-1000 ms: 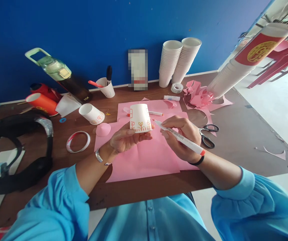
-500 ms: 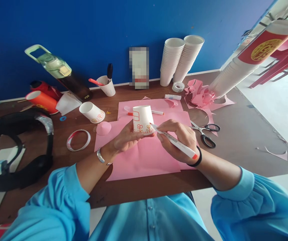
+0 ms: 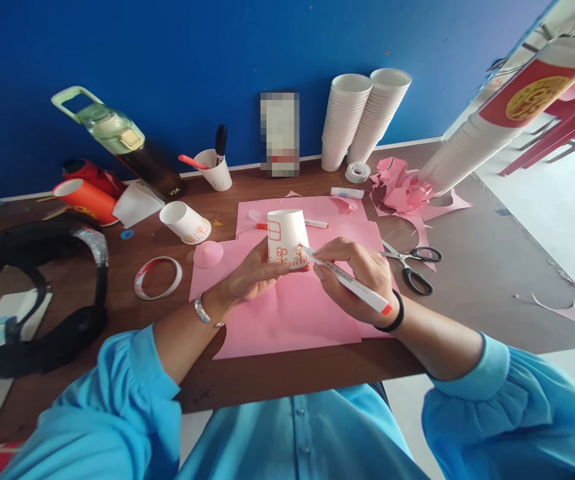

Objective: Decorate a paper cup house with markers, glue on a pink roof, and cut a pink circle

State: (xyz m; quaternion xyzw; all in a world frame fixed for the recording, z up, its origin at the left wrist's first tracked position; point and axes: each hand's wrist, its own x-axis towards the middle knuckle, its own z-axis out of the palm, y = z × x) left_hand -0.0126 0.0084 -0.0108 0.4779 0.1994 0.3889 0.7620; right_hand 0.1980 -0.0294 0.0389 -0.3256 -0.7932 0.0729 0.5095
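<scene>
Upside down above the pink paper [image 3: 287,313], a white paper cup [image 3: 290,230] rests in the grip of my left hand [image 3: 255,273]. Orange-red flowers, grass strokes and a window-like square are drawn on it. My right hand [image 3: 360,277] is closed round a white marker [image 3: 352,285] with a red end, its tip at the flower on the cup's lower right side. Behind the cup, a second marker [image 3: 317,224] lies on the paper. Left of the paper stand a decorated paper cup [image 3: 180,220], tipped at an angle, and a small pink paper cone [image 3: 208,254].
Scissors [image 3: 417,280] lie open to the right, near pink scraps [image 3: 400,183]. Stacked cups [image 3: 347,120], a tape roll [image 3: 357,173] and a glue stick [image 3: 346,193] sit behind. Leftward are a bottle [image 3: 132,147], a pen cup [image 3: 215,177], a paper ring [image 3: 158,278] and a black headset [image 3: 98,293].
The flower drawing at the cup's lower right has gained strokes near the marker tip. Both hands keep nearly the same pose, and the whole view has shifted slightly.
</scene>
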